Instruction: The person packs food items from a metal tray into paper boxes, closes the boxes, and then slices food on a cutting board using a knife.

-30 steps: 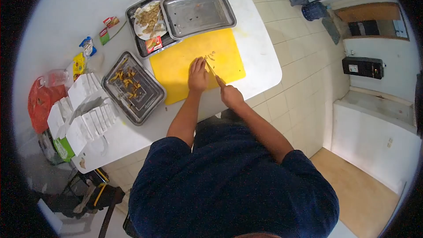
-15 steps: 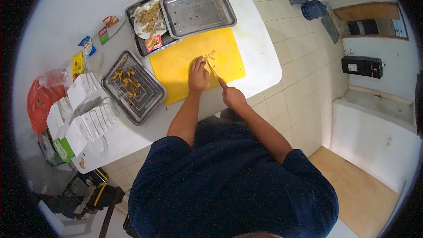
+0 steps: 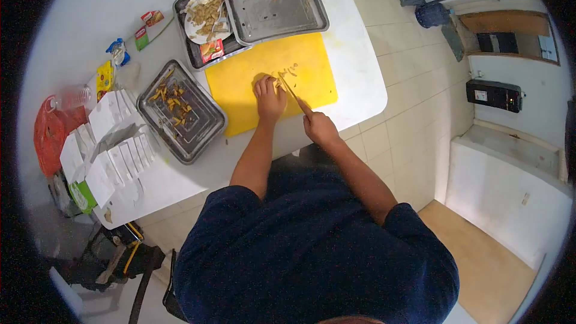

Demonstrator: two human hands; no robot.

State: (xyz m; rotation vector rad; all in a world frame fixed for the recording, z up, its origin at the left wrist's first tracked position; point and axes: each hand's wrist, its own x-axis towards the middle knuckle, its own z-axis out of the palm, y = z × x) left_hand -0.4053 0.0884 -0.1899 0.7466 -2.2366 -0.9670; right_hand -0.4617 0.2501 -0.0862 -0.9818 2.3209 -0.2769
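Observation:
A yellow cutting board [image 3: 240, 105] lies on the white table. My right hand [image 3: 322, 129] is closed round the handle of a knife [image 3: 293, 93], whose blade points up and left over the board. Just left of the blade, my left hand [image 3: 271, 99] rests on the board with its fingers curled together. A small pale bit of food shows at its fingertips, but what the fingers hold is mostly hidden. Small cut brownish pieces [image 3: 290, 71] lie on the board beyond the knife tip.
Left of the board sits a metal tray [image 3: 207, 140] with yellow-brown strips. Behind are another tray [image 3: 193, 55], holding a plate of pale pieces [image 3: 210, 18] and a red packet [image 3: 212, 51], and an overlapping tray [image 3: 276, 15]. White boxes [image 3: 108, 171] and a red bag [image 3: 51, 138] are further left.
The view has shifted slightly. My left fingertips have drawn back a little from the knife, leaving a pale bit of food visible between them. The knife stays in my right hand.

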